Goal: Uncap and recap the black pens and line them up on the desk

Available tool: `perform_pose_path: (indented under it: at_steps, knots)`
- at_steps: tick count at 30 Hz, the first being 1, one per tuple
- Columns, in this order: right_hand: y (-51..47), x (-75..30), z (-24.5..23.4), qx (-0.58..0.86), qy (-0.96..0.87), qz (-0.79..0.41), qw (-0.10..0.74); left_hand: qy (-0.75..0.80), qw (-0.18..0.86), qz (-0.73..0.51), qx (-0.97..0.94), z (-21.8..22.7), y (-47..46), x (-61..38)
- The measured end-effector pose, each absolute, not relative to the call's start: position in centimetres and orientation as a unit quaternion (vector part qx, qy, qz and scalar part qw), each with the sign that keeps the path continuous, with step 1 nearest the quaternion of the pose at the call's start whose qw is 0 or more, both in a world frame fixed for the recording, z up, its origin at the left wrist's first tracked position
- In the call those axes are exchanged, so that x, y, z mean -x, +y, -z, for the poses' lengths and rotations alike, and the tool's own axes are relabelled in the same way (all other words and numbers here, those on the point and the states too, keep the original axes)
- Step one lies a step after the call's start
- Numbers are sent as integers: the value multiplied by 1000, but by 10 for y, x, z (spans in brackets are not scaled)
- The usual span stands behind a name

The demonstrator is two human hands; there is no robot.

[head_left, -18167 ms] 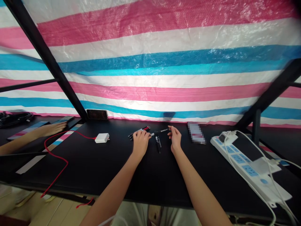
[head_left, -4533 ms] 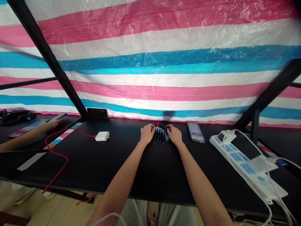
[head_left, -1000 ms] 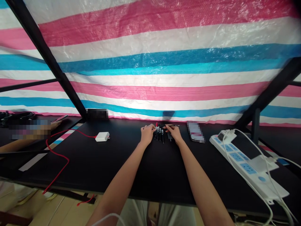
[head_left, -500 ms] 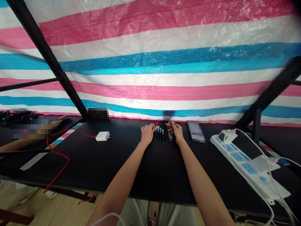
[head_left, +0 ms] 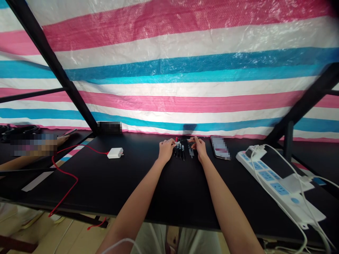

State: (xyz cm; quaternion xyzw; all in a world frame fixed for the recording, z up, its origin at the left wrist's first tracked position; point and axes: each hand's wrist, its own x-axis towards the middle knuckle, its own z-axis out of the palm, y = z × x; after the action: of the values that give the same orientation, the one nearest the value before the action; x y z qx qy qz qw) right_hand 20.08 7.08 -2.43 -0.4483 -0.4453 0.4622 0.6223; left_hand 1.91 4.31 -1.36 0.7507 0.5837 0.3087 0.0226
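Several dark pens [head_left: 180, 151] lie side by side near the far edge of the black table, one with a red end showing. My left hand [head_left: 166, 149] is at their left side, its fingers bent and pressed together, fingertips touching the pens' upper part. Right of the pens lie a few slim, clear-looking sticks [head_left: 191, 151], perhaps pen refills. My right hand [head_left: 199, 146] is beside them, fingers curled and closed near their upper ends. Whatever either hand pinches is too small to make out.
A phone [head_left: 220, 147] lies right of my right hand. Farther right is a white power strip [head_left: 280, 188] with plugs and cables. At left are a white charger [head_left: 115, 152] with a red cable [head_left: 65, 171] and another person's forearm [head_left: 22, 159]. A striped sheet [head_left: 172, 88] hangs behind.
The fingers of my right hand have shifted slightly, and the clear sticks beside them show more plainly. My left hand stays in place at the pens.
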Motion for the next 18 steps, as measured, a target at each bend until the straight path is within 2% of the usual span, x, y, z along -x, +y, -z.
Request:
perform_pose_path:
  at_steps: [18]
  knots:
    - [71, -201, 25, 432, -422, -484, 634, 570, 39, -310, -760, 10, 40, -21]
